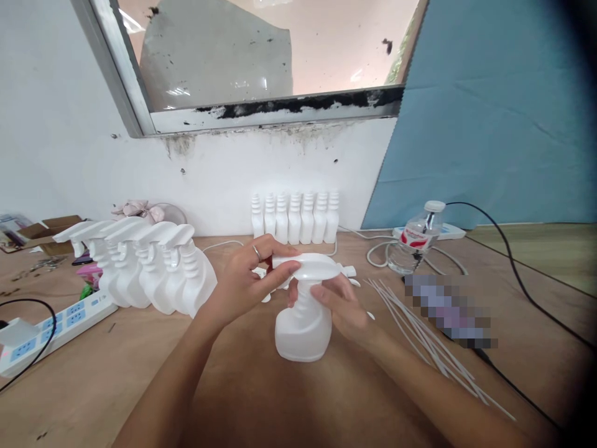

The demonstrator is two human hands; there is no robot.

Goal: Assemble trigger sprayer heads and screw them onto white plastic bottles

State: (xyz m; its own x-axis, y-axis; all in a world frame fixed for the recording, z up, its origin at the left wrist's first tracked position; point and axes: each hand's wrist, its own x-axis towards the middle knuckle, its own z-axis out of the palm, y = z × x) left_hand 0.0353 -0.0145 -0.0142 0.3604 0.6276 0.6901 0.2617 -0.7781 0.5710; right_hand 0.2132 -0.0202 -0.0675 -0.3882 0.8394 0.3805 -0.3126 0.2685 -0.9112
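A white spray bottle (pixel 303 336) stands upright on the brown table in front of me, with a white trigger head (pixel 319 267) on top. My left hand (pixel 254 274) pinches the nozzle end of the trigger head between thumb and fingers; a ring is on one finger. Around the bottle's neck, just under the head, my right hand (pixel 342 305) is closed, its thumb on the near side. Small white parts (pixel 349 272) lie behind the hands, partly hidden by them.
Several assembled spray bottles (pixel 153 267) stand at the left by a power strip (pixel 60 330). Slim white bottles (pixel 306 218) line the wall. Thin white tubes (pixel 429 342), a water bottle (pixel 416 239), cables and a blurred device (pixel 448 311) lie at the right.
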